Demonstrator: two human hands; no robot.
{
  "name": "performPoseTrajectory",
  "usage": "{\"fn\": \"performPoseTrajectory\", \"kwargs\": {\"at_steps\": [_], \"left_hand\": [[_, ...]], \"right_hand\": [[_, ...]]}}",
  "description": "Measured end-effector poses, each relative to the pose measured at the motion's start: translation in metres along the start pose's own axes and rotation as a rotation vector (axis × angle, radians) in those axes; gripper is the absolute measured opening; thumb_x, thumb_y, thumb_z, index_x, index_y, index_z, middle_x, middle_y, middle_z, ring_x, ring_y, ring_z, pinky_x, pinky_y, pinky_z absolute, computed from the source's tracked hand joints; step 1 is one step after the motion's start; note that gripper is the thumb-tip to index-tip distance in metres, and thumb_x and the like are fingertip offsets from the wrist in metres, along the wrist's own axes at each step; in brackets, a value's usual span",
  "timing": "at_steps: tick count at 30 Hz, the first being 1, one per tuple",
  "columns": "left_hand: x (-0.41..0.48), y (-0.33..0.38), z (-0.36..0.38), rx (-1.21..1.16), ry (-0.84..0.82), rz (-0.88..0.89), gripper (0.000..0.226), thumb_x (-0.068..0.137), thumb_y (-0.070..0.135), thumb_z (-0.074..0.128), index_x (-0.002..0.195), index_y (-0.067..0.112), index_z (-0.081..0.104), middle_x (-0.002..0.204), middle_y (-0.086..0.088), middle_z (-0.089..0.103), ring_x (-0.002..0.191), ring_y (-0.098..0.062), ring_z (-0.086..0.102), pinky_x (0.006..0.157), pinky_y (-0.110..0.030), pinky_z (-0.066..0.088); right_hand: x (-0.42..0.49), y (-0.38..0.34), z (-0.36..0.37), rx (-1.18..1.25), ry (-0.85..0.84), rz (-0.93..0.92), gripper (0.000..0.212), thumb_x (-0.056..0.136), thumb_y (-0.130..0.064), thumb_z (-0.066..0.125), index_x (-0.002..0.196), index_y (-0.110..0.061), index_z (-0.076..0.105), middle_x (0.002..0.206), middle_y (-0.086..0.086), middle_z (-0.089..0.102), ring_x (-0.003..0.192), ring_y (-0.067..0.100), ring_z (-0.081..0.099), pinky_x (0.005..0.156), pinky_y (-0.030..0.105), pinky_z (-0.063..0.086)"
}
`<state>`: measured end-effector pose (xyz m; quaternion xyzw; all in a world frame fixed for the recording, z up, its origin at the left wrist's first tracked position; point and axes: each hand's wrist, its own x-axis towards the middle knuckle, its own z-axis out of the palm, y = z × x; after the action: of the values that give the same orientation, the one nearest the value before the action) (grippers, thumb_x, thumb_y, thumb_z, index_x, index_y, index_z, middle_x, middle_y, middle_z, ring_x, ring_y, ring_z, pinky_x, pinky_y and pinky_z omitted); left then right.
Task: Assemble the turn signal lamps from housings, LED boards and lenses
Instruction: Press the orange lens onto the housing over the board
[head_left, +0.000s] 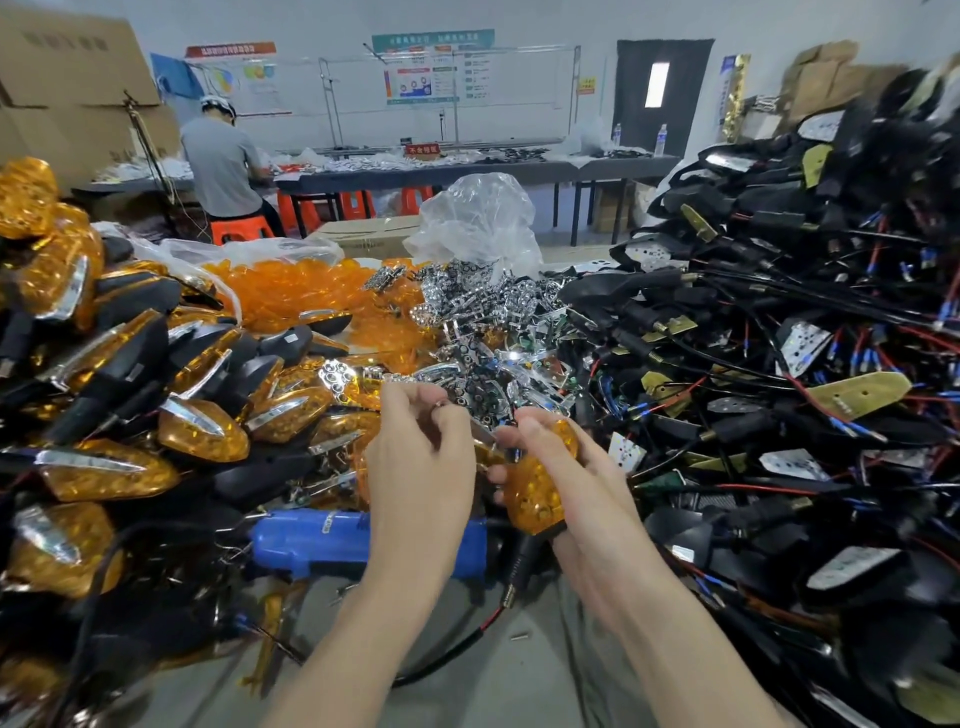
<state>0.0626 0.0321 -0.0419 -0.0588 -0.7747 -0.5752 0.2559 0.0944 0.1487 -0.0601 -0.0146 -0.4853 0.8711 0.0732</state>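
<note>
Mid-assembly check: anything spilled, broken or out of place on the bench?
Nothing looks broken. One stray piece, likely a screw, lies alone on the bare table, nearer you than the right hand gripping the amber lamp.

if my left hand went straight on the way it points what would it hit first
Most likely the heap of chrome reflectors directly beyond the left hand; depth is unclear, but the hand looks close to the heap's near edge.

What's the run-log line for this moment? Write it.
right hand: holds amber lamp | left hand: pinches chrome piece at lamp tip | blue tool: lies below hands
</note>
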Motion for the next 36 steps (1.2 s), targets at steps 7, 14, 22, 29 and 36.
{"fn": "performPoseTrajectory", "kwargs": {"at_steps": [7,14,22,29,36], "left_hand": [[-0.013,0.016,0.009,-0.184,-0.088,-0.005,0.02,0.098,0.019,0.046,0.095,0.038,0.044,0.077,0.008,0.064,0.057,-0.01,0.065,0.047,-0.024,0.051],[-0.022,0.011,-0.007,-0.122,-0.303,0.07,0.005,0.096,0.036,0.054,0.091,0.036,0.051,0.085,0.015,0.07,0.072,-0.006,0.066,0.057,-0.016,0.049],[-0.012,0.008,-0.019,-0.227,-0.498,-0.094,0.01,0.095,0.02,0.062,0.098,0.028,0.066,0.09,0.009,0.075,0.083,-0.003,0.069,0.069,-0.012,0.05],[-0.021,0.004,-0.014,-0.401,-0.402,-0.154,0.008,0.086,0.021,0.071,0.092,0.027,0.07,0.095,0.004,0.075,0.091,-0.009,0.07,0.079,-0.017,0.053],[-0.033,0.004,-0.005,-0.178,-0.406,0.027,0.02,0.089,0.032,0.067,0.103,0.046,0.068,0.101,0.023,0.071,0.097,0.002,0.066,0.082,-0.014,0.051]], "right_hand": [[-0.002,-0.003,-0.002,-0.008,-0.007,-0.011,0.01,0.094,-0.013,0.07,0.093,-0.023,0.074,0.086,0.011,0.073,0.076,0.024,0.07,0.064,0.033,0.059],[0.001,-0.008,-0.006,0.052,0.063,-0.053,0.016,0.091,-0.009,0.072,0.086,-0.024,0.074,0.079,0.009,0.065,0.07,0.018,0.066,0.062,0.03,0.058],[0.003,-0.007,-0.004,0.039,0.011,-0.1,0.013,0.087,-0.018,0.078,0.079,-0.029,0.075,0.074,0.006,0.067,0.068,0.015,0.067,0.063,0.029,0.058],[0.007,-0.016,-0.001,0.293,0.112,-0.047,0.036,0.079,-0.056,0.063,0.067,-0.023,0.072,0.069,0.003,0.061,0.059,0.017,0.062,0.053,0.03,0.056],[0.005,-0.013,-0.007,0.106,0.184,-0.038,0.041,0.072,-0.067,0.06,0.072,-0.028,0.069,0.072,0.001,0.062,0.066,0.017,0.065,0.059,0.029,0.056]]}}
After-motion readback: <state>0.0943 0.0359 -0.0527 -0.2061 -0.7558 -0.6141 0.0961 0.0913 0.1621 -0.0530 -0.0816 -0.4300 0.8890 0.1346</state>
